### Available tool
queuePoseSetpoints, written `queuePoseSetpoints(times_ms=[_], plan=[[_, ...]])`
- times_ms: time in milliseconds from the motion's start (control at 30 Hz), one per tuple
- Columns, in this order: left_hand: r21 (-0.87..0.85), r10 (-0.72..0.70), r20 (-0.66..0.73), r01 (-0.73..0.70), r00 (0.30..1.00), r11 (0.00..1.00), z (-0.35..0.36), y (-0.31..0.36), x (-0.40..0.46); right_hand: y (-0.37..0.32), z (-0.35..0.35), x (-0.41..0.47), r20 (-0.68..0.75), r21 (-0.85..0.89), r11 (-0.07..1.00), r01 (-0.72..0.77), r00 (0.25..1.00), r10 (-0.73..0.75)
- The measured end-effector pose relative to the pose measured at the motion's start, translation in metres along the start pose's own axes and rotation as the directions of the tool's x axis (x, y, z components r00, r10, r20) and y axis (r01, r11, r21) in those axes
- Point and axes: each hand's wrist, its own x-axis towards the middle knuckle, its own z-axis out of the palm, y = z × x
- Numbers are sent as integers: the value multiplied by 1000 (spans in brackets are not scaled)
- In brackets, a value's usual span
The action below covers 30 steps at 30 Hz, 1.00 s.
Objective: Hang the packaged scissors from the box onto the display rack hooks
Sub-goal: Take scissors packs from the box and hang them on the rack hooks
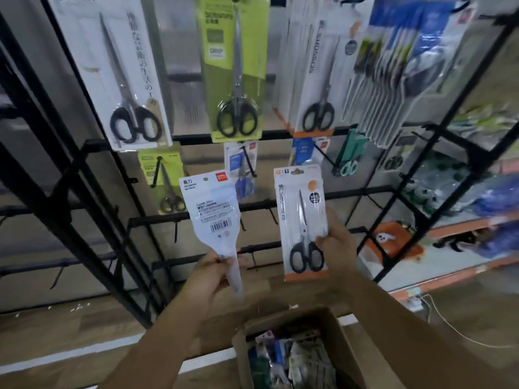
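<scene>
Left hand [213, 272] pinches a white scissors pouch [210, 211] by its tail, right hand [335, 247] grips the orange-trimmed scissors pack [304, 220] (both below the hooks [248, 158]). The pouch may swing and miss.

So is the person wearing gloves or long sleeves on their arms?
No. Both the left hand and the right hand are bare, with no gloves. The forearms are bare too: no sleeves, watch or bracelet show, and no rings can be seen on the fingers.
</scene>
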Motion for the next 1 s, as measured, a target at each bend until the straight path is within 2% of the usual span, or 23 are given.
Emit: queuePoseSetpoints(times_ms=[100, 167, 333, 467, 667, 833, 1000], plan=[[-2, 15, 3, -15, 1000, 1000, 34, 14, -3, -7, -35, 14, -26, 72, 996, 59, 998, -57], [15, 53, -3, -53, 999, 998, 56, 25, -6, -15, -54, 25, 18, 114, 989, 96, 995, -99], [76, 223, -29, -220, 974, 972, 93, 53, -17, -45, -77, 48, 81, 167, 940, 297, 946, -313], [61, 354, -50, -351, 934, 934, 119, 69, -29, -59, -86, 56, 112, 309, 892, 330, 919, -378], [49, 433, -36, -432, 900, 901, 167, 79, -40, -78, -115, 67, 89, 427, 822, 378, 886, -454], [61, 462, -6, -461, 887, 885, 214, 82, -37, -78, -161, 91, 28, 497, 779, 382, 890, -455], [60, 445, 40, -447, 895, 893, 262, 69, -25, -59, -218, 113, -39, 395, 817, 420, 897, -441]])
